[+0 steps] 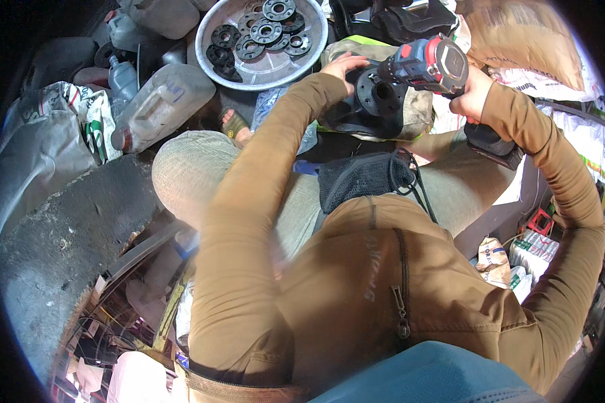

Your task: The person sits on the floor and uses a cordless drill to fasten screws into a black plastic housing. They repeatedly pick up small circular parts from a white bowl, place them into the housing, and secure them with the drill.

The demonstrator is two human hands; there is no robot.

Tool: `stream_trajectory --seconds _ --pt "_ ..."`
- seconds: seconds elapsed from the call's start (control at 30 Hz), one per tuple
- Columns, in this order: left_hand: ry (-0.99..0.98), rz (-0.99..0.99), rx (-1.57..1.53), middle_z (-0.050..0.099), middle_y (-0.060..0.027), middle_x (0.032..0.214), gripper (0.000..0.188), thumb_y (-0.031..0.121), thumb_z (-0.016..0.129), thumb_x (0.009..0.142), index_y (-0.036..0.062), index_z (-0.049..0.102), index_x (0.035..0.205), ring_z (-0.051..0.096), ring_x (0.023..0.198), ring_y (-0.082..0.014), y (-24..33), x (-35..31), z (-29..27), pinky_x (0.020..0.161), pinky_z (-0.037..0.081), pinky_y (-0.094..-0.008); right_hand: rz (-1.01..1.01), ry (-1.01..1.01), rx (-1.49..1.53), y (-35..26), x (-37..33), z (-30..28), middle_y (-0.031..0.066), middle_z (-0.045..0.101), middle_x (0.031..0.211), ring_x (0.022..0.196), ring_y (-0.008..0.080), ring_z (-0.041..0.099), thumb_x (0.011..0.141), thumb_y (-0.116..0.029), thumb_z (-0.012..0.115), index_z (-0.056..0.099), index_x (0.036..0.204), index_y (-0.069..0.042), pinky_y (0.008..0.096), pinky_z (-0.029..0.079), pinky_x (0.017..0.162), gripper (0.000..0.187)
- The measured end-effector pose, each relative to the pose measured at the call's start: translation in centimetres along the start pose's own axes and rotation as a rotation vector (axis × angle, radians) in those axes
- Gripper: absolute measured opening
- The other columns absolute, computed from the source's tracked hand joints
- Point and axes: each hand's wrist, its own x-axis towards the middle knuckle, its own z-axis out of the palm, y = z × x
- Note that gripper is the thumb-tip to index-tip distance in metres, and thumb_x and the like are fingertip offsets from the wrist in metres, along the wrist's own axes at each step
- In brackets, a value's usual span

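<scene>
My right hand (474, 94) is wrapped round the grip of a blue, black and red cordless drill (420, 66), with its battery pointing toward me. The drill's front end points left, at a black flanged part (383, 94) between my legs. That part has a raised round collar with bolt holes on a wider dark base. At the part's far left edge, my left hand (343, 69) grips it with thumb and fingers spread apart. Whether a bit touches the part is too small to tell. Under the part lies a beige and yellow-green cloth bag (418, 111).
A pale round basin (204, 59) holding several black ring flanges (266, 31) stands ahead. Cloudy plastic jugs (165, 101) and a white sack (40, 148) lie at the left. A large brown package (524, 40) is at the far right. Paper packets (494, 262) lie beside my right elbow.
</scene>
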Motion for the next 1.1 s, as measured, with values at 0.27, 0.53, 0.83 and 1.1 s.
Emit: stream_trajectory --seconds 0.27,0.53,0.83,1.1 --pt "0.216 0.000 0.500 0.043 -0.0011 0.141 0.104 0.050 0.083 0.049 0.0164 0.040 0.138 0.022 0.140 -0.0233 0.1 -1.8 5.1 0.114 0.002 -0.0517 -0.046 -0.074 -0.285 -2.6 -0.1 -1.4 0.0141 0.064 0.077 0.069 0.0255 0.062 0.064 -0.003 0.064 0.061 0.103 0.000 0.0350 0.051 0.064 0.039" --pt "0.204 0.034 0.418 0.045 -0.0010 0.139 0.095 0.037 0.085 0.053 0.0158 0.043 0.135 0.028 0.138 -0.0229 -0.1 -1.6 4.8 0.116 0.012 -0.0444 -0.315 -0.134 -0.484 -2.1 1.7 -1.9 0.0142 0.065 0.082 0.075 0.0241 0.062 0.064 -0.002 0.065 0.061 0.104 0.000 0.0342 0.050 0.069 0.040" --pt "0.210 0.041 0.422 0.045 -0.0005 0.139 0.093 0.037 0.084 0.054 0.0157 0.043 0.135 0.027 0.138 -0.0225 -0.1 -1.7 4.8 0.116 0.013 -0.0443 -0.489 -0.141 -0.548 -0.5 4.6 -0.8 0.0143 0.066 0.088 0.080 0.0226 0.061 0.064 -0.002 0.065 0.061 0.104 0.000 0.0333 0.049 0.075 0.040" --pt "0.203 0.030 0.458 0.045 -0.0015 0.138 0.096 0.038 0.085 0.051 0.0156 0.043 0.135 0.028 0.138 -0.0222 -0.2 -1.6 4.8 0.116 0.013 -0.0439 -0.392 -0.069 -0.213 1.4 3.6 -0.3 0.0144 0.067 0.094 0.086 0.0213 0.061 0.064 -0.001 0.066 0.061 0.105 -0.001 0.0325 0.049 0.080 0.041"
